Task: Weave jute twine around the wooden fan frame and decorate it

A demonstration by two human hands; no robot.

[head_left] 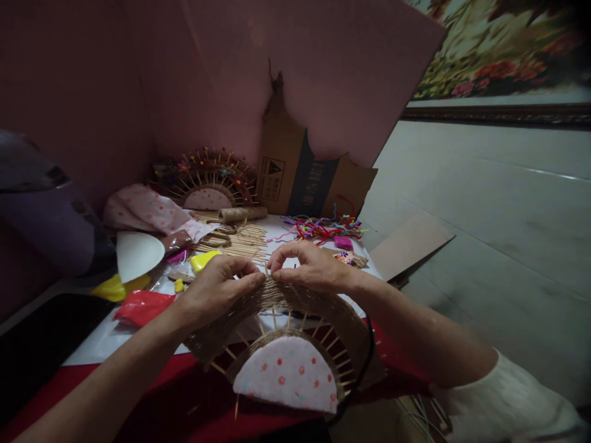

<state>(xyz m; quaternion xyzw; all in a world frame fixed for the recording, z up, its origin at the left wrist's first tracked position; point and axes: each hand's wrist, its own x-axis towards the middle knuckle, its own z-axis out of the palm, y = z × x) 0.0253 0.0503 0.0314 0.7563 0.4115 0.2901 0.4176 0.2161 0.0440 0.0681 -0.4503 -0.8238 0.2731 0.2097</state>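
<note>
Left hand [226,282] and right hand [308,264] pinch a twine-woven fan [286,363], apparently around one stick [266,269]. Hard tugging could snap it.

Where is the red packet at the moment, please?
In the head view, the red packet lies at left, just in front of a yellow packet, between the black panel and the left hand.

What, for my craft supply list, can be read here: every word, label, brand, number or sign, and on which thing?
Torn brown cardboard piece, left side: a black triangle sign; the small characters beneath are too blurred to read.
Its dark blue printed band: pale characters, too blurred to read.
No other text is readable.
</note>
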